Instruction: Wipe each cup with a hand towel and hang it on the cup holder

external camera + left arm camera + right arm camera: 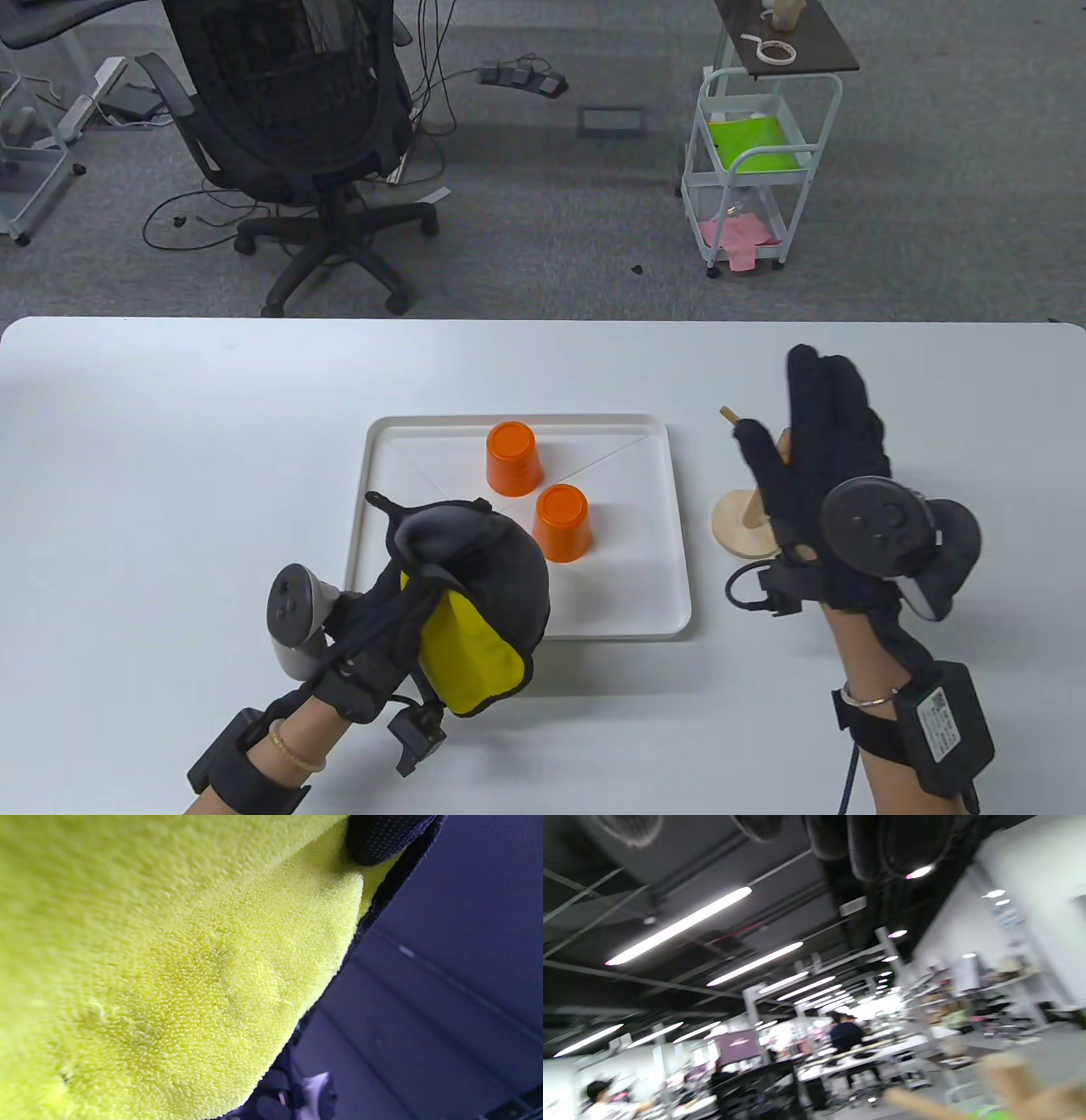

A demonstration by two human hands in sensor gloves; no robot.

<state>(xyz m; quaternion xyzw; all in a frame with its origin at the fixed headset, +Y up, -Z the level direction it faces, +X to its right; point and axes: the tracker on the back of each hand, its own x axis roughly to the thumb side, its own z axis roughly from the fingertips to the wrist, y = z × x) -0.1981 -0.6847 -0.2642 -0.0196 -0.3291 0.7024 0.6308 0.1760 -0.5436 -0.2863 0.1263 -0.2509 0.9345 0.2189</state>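
Note:
Two orange cups (pixel 512 458) (pixel 562 522) stand upside down on the white tray (pixel 645 611). My left hand (pixel 399 615) grips a bunched hand towel (pixel 484 552), grey outside and yellow inside, over the tray's front left corner. In the left wrist view the yellow towel (pixel 169 963) fills the frame, a fingertip (pixel 382 836) pressing on it. Whether a cup is inside the towel is hidden. My right hand (pixel 806 424) is raised with straight fingers, holding nothing, in front of the wooden cup holder (pixel 742 526), which is blurred in the right wrist view (pixel 1005 1077).
The white table (pixel 170 441) ends at its far edge just behind the tray. Beyond it on the floor are a black office chair (pixel 297 127) and a white trolley (pixel 751 170).

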